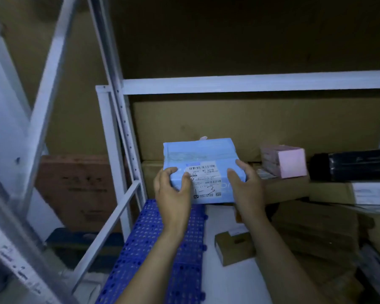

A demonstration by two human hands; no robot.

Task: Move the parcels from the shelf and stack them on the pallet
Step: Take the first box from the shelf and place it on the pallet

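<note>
While the left hand (172,189) and right hand (246,185) grip its near corners, fingers curled over the top, the light-blue parcel (198,153) is held before the white shelf (250,85), above the far end of the blue perforated pallet (145,238); its white label (205,185) shows barcodes and handwritten marks.

Bare left hand (173,190), right hand (247,186)

This is a dim stockroom or parcel warehouse. A white metal shelving rack (250,84) with a hole-punched upright (124,119) holds large plain cardboard cartons (228,119). A blue parcel (198,154) carries a printed shipping label (206,181) with barcodes and a handwritten mark. A blue perforated plastic pallet (149,238) lies low beside the rack. A pink box (291,163), a black wrapped roll (351,164) and a small brown box (234,246) sit nearby.
</note>
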